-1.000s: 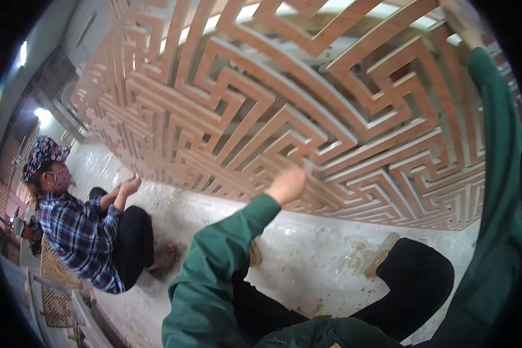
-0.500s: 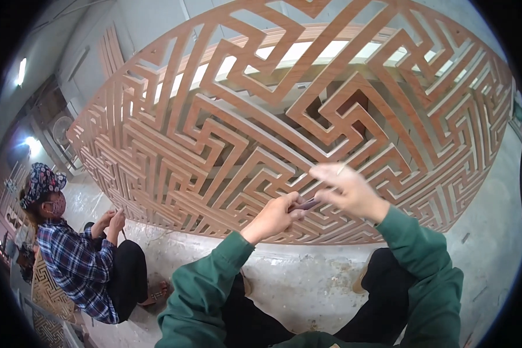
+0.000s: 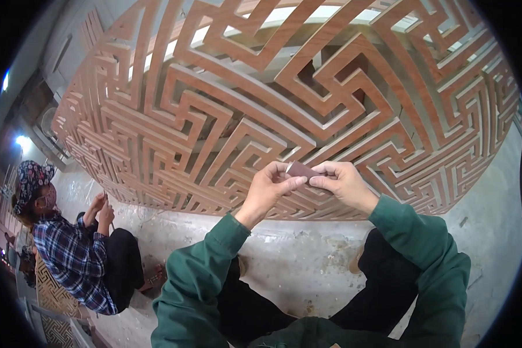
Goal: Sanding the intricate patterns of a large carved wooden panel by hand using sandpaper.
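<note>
A small brown piece of sandpaper, curved or folded over with a pale edge showing, is pinched between my two hands. My left hand grips its left end with thumb and fingers. The other end is held by my right hand, thumb on top and fingers behind. Just beyond both hands stands a large fretwork wooden panel, cut in an angular maze pattern with reddish-brown faces and paler cut edges. Whether my knuckles touch the panel, I cannot tell.
At the left a person in a plaid shirt and flowered cap sits by the same panel, hands raised. Behind that person are more patterned panels. A concrete floor lies under my black-trousered legs. A fan stands far left.
My right hand, blurred above the sandpaper before, has come down and now grips its right end. The sandpaper has turned to show a broader face. The view has shifted slightly.
</note>
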The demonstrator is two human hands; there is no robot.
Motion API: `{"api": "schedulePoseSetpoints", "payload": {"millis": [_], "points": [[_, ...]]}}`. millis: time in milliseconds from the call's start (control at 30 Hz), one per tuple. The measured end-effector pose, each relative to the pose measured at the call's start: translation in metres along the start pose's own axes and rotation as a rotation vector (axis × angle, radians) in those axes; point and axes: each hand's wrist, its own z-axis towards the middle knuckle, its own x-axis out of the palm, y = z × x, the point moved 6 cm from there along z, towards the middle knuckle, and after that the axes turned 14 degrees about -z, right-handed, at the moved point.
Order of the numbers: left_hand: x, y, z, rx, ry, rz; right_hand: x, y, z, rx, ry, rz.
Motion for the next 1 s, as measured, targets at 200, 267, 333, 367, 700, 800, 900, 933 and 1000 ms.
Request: {"api": "schedulePoseSetpoints", "payload": {"millis": [200, 267, 333, 367, 700, 800, 900, 933, 1000], "points": [[0.004, 0.015, -0.006, -0.020, -0.071, -0.050, 0.011, -0.011, -0.002, 0.175, 0.224, 0.022], [0.003, 0.026, -0.010, -0.059, -0.073, -0.041, 0.020, -0.012, -0.004, 0.182, 0.267, 0.120], [0.004, 0.033, -0.017, -0.063, -0.020, -0.152, 0.028, -0.007, -0.009, 0.183, 0.411, 0.120], [0.002, 0.042, -0.020, -0.100, -0.029, -0.144, 0.029, -0.015, -0.010, 0.193, 0.426, 0.116], [0.005, 0.067, -0.032, -0.248, 0.066, -0.216, 0.037, -0.044, -0.022, 0.272, 0.578, -0.052], [0.001, 0.071, -0.030, -0.268, 0.019, -0.082, 0.042, -0.041, -0.021, 0.227, 0.520, -0.111], [-0.002, 0.071, -0.030, -0.280, 0.032, -0.049, 0.044, -0.033, -0.025, 0.378, 0.531, -0.252], [-0.001, 0.067, -0.029, -0.256, 0.030, -0.053, 0.046, -0.036, -0.025, 0.374, 0.527, -0.300], [-0.005, 0.063, -0.027, -0.240, -0.019, -0.028, 0.054, -0.029, -0.025, 0.373, 0.501, -0.180]]}}
